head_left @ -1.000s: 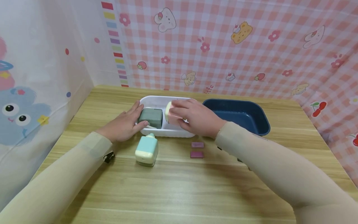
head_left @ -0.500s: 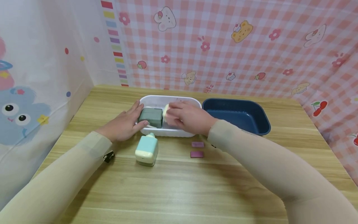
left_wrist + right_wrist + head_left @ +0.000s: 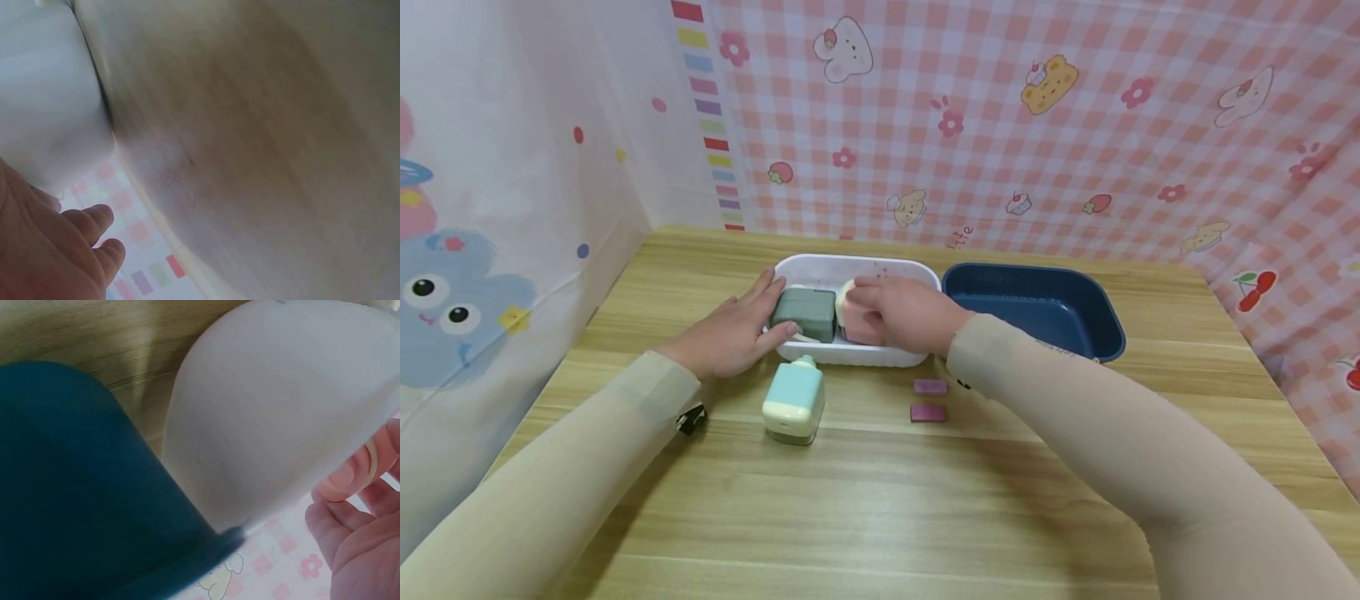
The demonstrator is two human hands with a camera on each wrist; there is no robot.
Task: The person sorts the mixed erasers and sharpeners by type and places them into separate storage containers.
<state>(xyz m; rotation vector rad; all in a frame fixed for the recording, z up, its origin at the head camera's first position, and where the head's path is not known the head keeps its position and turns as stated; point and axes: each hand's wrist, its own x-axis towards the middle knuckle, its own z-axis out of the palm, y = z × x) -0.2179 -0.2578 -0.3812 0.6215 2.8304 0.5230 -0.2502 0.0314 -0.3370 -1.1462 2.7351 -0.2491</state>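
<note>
Lower now than a second ago, the right hand (image 3: pixel 904 315) has brought the pink block (image 3: pixel 856 322) down into the white tray (image 3: pixel 857 271), where it sits just beside the grey-green block (image 3: pixel 805 314). Its fingers are curled over the pink block and grip it; the right wrist view catches the same pink block against the fingertips (image 3: pixel 350 515) past the tray's white wall. The left hand (image 3: pixel 730 333) has not shifted: it lies at the tray's left end, fingers fairly straight, thumb and fingertips touching the grey-green block. A dark blue tub (image 3: pixel 1037 312) stands touching the tray on its right. On the table (image 3: pixel 880 500), nearer the person, a mint-green and cream bottle (image 3: pixel 793 403) rests just in front of the tray, and two small purple tiles (image 3: pixel 929 400) lie close together to its right.
</note>
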